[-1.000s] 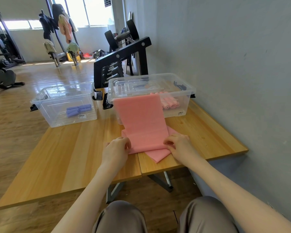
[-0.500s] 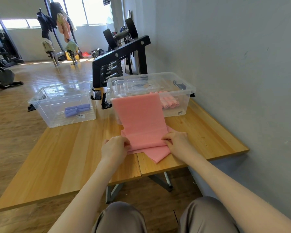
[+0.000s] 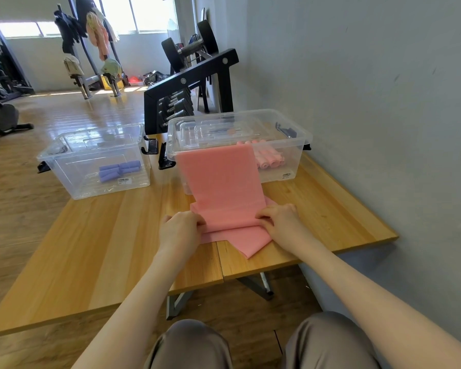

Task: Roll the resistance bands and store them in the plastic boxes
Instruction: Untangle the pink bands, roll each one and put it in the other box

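Observation:
A long pink resistance band hangs from the rim of the right clear plastic box down onto the wooden table. Its near end lies in flat folds by the table's front edge. My left hand pinches the band's left edge at the near fold. My right hand pinches the right edge of the same fold. Rolled pink bands lie inside the right box. The left clear plastic box holds rolled purple bands.
A grey wall runs along the table's right side. A black dumbbell rack stands behind the boxes. Gym machines and a wooden floor fill the room to the left. My knees show below the table's front edge.
Both hands have slid a little further up the band, away from the table's front edge, carrying the fold with them. The boxes have stayed put.

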